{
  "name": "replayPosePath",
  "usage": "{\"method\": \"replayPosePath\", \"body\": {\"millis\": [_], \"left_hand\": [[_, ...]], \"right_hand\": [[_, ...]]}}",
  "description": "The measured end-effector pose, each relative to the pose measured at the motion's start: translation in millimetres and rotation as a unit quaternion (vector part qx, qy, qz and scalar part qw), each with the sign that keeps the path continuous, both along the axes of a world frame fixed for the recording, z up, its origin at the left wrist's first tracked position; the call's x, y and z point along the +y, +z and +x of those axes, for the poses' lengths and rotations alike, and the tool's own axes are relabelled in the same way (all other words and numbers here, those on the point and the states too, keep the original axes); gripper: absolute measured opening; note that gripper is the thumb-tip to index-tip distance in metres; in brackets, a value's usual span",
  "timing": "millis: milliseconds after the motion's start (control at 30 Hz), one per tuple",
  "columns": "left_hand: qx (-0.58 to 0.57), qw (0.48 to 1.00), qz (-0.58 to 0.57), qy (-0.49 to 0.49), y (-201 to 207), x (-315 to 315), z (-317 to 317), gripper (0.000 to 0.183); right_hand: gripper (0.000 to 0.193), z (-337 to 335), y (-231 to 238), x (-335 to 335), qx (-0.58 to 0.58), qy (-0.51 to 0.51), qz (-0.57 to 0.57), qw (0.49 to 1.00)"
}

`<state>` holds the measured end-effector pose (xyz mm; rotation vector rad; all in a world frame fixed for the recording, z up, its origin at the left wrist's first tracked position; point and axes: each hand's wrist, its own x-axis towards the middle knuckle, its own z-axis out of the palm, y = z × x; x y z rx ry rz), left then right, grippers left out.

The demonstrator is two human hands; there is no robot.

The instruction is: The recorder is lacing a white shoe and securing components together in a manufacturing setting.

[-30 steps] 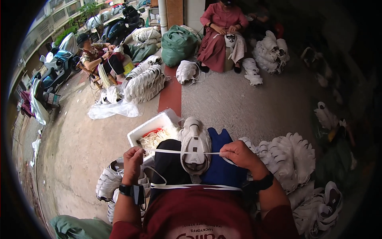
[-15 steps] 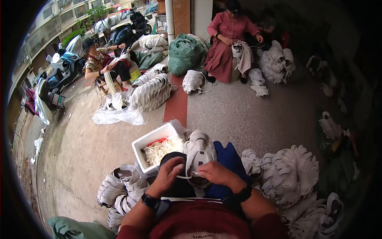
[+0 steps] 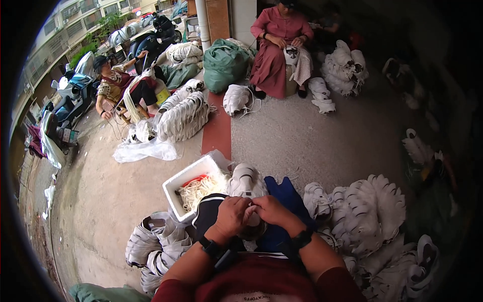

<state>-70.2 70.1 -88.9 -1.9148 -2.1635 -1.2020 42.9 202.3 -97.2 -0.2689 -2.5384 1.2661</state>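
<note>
A white shoe upper (image 3: 247, 180) lies on my lap, its toe pointing away from me and its near part mostly covered by my hands. My left hand (image 3: 232, 215) is closed over its left side, fingertips pinched. Against it, fingers bent in a pinch, my right hand (image 3: 273, 210) meets it above the shoe's opening. A small bit of white shoelace shows between the fingertips; the rest of it is hidden. Just beyond my left hand, a white foam box (image 3: 173, 197) holds a heap of loose white laces (image 3: 201, 193) and something red.
Stacked white shoe uppers stand at my left (image 3: 160, 244) and right (image 3: 370, 214). Dark blue cloth (image 3: 288, 201) lies by my right hand. Two people work with white uppers farther off, one seated left (image 3: 118, 83), one ahead (image 3: 282, 45). A green sack (image 3: 225, 65) stands between them.
My left hand has come right and down to meet my right hand. The lace stretched between them is now mostly hidden. The view has shifted slightly.
</note>
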Motion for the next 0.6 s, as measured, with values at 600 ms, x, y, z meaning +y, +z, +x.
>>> {"method": "replayPosePath", "body": {"millis": [600], "left_hand": [[-0.242, 0.969, 0.036, 0.025, -16.4, -5.6, 9.7, 0.026]], "right_hand": [[0.009, -5.5, -11.4, -20.0, 0.031, -0.046, 0.025, 0.998]]}}
